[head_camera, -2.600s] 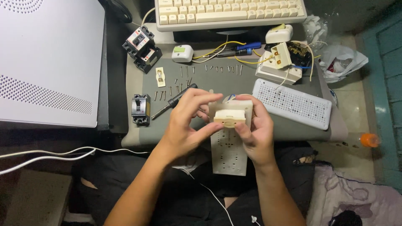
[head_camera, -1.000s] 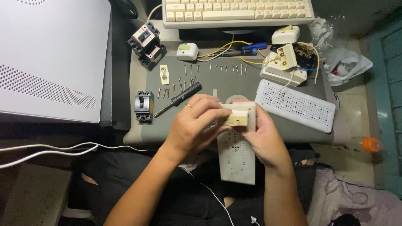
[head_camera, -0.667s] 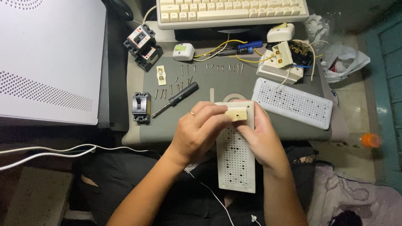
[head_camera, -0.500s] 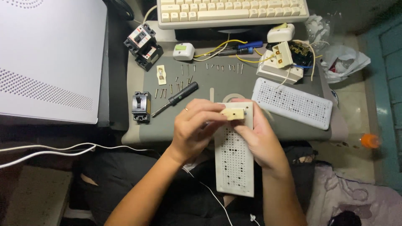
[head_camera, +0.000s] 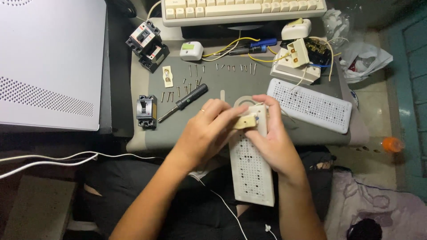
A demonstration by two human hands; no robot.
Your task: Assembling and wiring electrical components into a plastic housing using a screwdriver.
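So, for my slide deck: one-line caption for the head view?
Both hands, left hand and right hand, press a small beige part onto a perforated white panel.

one head-worn view looks steeply down from above at the grey rectangular work mat (head_camera: 231, 84), fairly near, facing forward toward the cream plastic keyboard (head_camera: 242, 9) at the top edge.

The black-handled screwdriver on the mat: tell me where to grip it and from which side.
Grip the screwdriver by its thick black handle, the upper-right end, coming from above. It lies flat and slanted on the grey mat, thin shaft pointing lower-left toward the black breaker. Loose screws lie close on its upper-left side, so close the fingers across the handle carefully.
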